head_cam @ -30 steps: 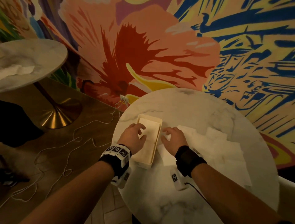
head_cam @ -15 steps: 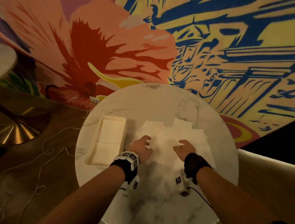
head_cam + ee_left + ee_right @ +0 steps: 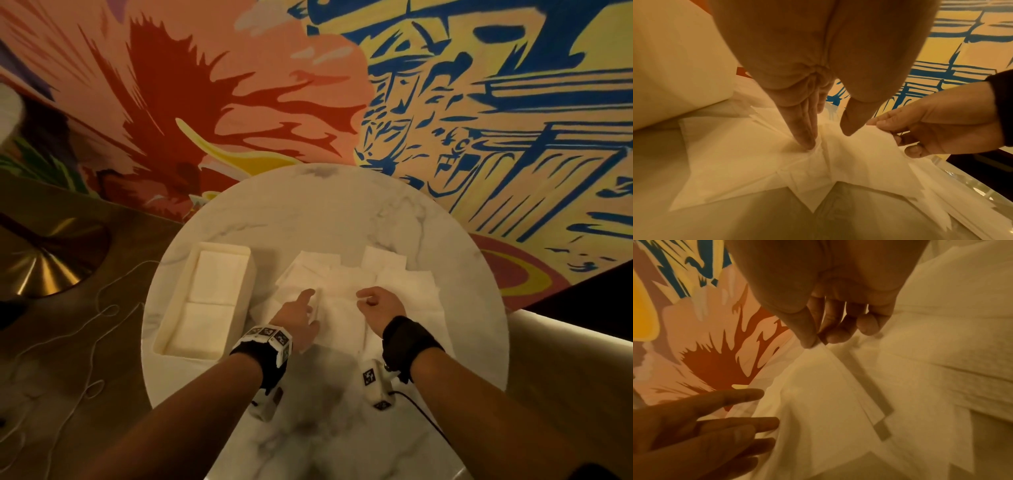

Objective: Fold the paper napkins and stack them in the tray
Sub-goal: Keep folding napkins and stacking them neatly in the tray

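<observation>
A cream tray (image 3: 165,329) sits at the table's left and holds two stacks of folded napkins (image 3: 215,274); its wall (image 3: 674,65) fills the upper left of the left wrist view. A loose pile of white napkins (image 3: 394,281) covers the table's middle. My left hand (image 3: 305,305) lies on the pile's left part, and its straight fingers (image 3: 805,139) press down on the top napkin (image 3: 859,154). My right hand (image 3: 364,301) pinches a corner of that napkin (image 3: 818,369) between thumb and finger (image 3: 818,342) and holds it raised off the pile.
The round marble table (image 3: 308,205) stands against a painted mural wall (image 3: 445,102). On the floor to the left are a brass table base (image 3: 44,270) and a loose white cord (image 3: 85,325). A pale bench edge (image 3: 565,359) runs at the right.
Both hands have left the tray and moved right onto the napkin pile. The right hand has pinched a napkin corner and raised it. The left fingers now press on the napkin.
</observation>
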The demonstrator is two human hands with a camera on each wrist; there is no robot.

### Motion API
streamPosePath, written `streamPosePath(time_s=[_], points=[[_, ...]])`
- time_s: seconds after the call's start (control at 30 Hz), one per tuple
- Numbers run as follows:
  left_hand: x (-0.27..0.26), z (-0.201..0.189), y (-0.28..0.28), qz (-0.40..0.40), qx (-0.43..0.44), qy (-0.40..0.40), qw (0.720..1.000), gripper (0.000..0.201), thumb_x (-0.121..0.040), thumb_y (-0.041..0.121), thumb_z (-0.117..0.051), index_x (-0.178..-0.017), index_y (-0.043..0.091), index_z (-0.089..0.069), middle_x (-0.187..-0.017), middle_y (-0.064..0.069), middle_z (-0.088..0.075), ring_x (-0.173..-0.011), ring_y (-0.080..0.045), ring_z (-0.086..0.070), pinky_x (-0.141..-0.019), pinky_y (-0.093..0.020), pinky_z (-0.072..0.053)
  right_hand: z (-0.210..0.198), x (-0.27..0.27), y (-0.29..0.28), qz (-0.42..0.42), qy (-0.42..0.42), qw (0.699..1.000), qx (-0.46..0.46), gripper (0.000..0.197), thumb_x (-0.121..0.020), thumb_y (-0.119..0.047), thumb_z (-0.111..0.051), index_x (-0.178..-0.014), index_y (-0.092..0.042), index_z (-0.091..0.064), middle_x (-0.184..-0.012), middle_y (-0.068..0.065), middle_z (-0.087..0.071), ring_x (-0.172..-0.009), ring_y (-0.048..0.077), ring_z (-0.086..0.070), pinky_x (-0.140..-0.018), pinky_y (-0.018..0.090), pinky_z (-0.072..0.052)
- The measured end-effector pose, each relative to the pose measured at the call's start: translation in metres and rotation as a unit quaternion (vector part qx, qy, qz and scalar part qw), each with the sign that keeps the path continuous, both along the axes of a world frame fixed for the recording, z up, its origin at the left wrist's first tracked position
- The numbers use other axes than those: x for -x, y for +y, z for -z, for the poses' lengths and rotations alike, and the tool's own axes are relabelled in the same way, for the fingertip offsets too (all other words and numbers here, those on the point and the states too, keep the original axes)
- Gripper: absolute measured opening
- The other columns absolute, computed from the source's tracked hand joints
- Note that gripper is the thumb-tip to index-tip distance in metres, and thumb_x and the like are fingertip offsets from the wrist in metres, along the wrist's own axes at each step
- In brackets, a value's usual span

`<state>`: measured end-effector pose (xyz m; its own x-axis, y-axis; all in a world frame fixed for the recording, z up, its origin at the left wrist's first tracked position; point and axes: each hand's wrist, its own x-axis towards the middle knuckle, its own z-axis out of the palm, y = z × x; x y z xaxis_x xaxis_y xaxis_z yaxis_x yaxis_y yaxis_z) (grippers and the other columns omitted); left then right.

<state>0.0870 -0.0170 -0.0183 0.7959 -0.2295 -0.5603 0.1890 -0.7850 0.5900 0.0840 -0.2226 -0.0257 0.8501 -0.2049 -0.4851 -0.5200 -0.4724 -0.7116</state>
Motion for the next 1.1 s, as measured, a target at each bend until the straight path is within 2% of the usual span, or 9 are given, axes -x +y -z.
streamPosePath(time_s=[0.17,0.23,0.33,0.47,0.57,0.7,0.8,0.93,1.1], points=[[-0.005,-0.01,-0.012,-0.055,0.029,-0.06,0.996,0.068,-0.093,0.034,-0.063,-0.151,0.033,-0.027,-0.123,0.003,-0.059,-0.109,-0.018,-0.061,-0.101,-0.035,-0.047,-0.02,-0.002,-0.008,-0.039,-0.054,0.997,-0.047,0.016,-0.092,-0.01,-0.061,-0.096,-0.023,-0.071,-0.107,-0.004,-0.066,-0.1,0.011,-0.057,-0.088,0.019,-0.04],[-0.008,-0.018,-0.018,-0.08,0.059,-0.103,0.99,0.056,-0.092,0.03,-0.066,-0.142,0.036,-0.041,-0.103,0.008,-0.06,-0.089,-0.011,-0.062,-0.082,-0.024,-0.05,-0.029,-0.001,-0.01,-0.055,-0.068,0.995,-0.053,0.016,-0.093,-0.01,-0.061,-0.094,-0.023,-0.07,-0.107,-0.005,-0.066,-0.1,0.01,-0.057,-0.088,0.018,-0.04],[-0.012,-0.031,-0.023,-0.097,0.061,-0.165,0.98,0.031,-0.093,0.027,-0.066,-0.122,0.033,-0.059,-0.088,0.013,-0.058,-0.072,0.001,-0.054,-0.061,-0.006,-0.037,-0.039,0.001,-0.013,-0.059,-0.082,0.994,-0.046,0.012,-0.092,-0.015,-0.064,-0.094,-0.026,-0.07,-0.104,-0.004,-0.066,-0.095,0.012,-0.058,-0.085,0.019,-0.041],[-0.011,-0.044,-0.026,-0.115,0.079,-0.198,0.97,0.008,-0.092,0.029,-0.067,-0.1,0.028,-0.067,-0.084,0.013,-0.059,-0.074,-0.009,-0.056,-0.068,-0.02,-0.041,-0.053,0.005,-0.013,-0.066,-0.119,0.991,-0.004,0.014,-0.088,-0.02,-0.07,-0.098,-0.029,-0.069,-0.091,-0.006,-0.059,-0.074,0.009,-0.054,-0.068,0.009,-0.04],[-0.004,-0.053,-0.025,-0.11,0.09,-0.231,0.962,0.004,-0.091,0.028,-0.066,-0.088,0.025,-0.067,-0.084,0.013,-0.058,-0.075,-0.01,-0.055,-0.065,-0.019,-0.038,-0.066,0.008,-0.009,-0.076,-0.145,0.986,0.03,0.013,-0.091,-0.016,-0.067,-0.1,-0.023,-0.07,-0.085,-0.012,-0.054,-0.065,0.003,-0.05,-0.058,0.005,-0.039],[0.004,-0.066,-0.019,-0.102,0.082,-0.263,0.956,0.005,-0.092,0.025,-0.066,-0.086,0.025,-0.067,-0.105,0.006,-0.054,-0.095,-0.015,-0.054,-0.086,-0.028,-0.044,-0.08,0.009,-0.002,-0.111,-0.184,0.971,0.104,0.007,-0.093,-0.024,-0.064,-0.096,-0.027,-0.07,-0.094,-0.005,-0.057,-0.078,0.009,-0.052,-0.076,0.016,-0.038],[0.009,-0.078,-0.01,-0.102,0.088,-0.252,0.958,0.009,-0.094,0.025,-0.062,-0.086,0.025,-0.061,-0.104,0.004,-0.062,-0.097,-0.017,-0.058,-0.08,-0.027,-0.042,-0.092,0.01,0.003,-0.15,-0.193,0.96,0.139,0.013,-0.094,-0.028,-0.062,-0.102,-0.022,-0.072,-0.104,0.001,-0.056,-0.091,0.016,-0.054,-0.085,0.022,-0.04],[0.011,-0.095,0.001,-0.065,0.057,-0.211,0.974,0.011,-0.093,0.04,-0.062,-0.094,0.03,-0.058,-0.093,0.009,-0.063,-0.082,-0.014,-0.06,-0.066,-0.024,-0.041,-0.107,0.012,0.014,-0.194,-0.183,0.955,0.126,0.015,-0.096,-0.025,-0.06,-0.102,-0.018,-0.072,-0.098,-0.002,-0.065,-0.09,0.015,-0.059,-0.076,0.016,-0.04],[0.012,-0.112,0.008,-0.012,0.035,-0.222,0.974,0.019,-0.09,0.046,-0.066,-0.098,0.03,-0.073,-0.1,0.009,-0.07,-0.097,-0.013,-0.063,-0.081,-0.027,-0.047,-0.121,0.016,0.031,-0.215,-0.183,0.955,0.094,0.011,-0.093,-0.026,-0.064,-0.097,-0.021,-0.073,-0.083,-0.008,-0.065,-0.077,0.007,-0.057,-0.063,0.008,-0.037]])
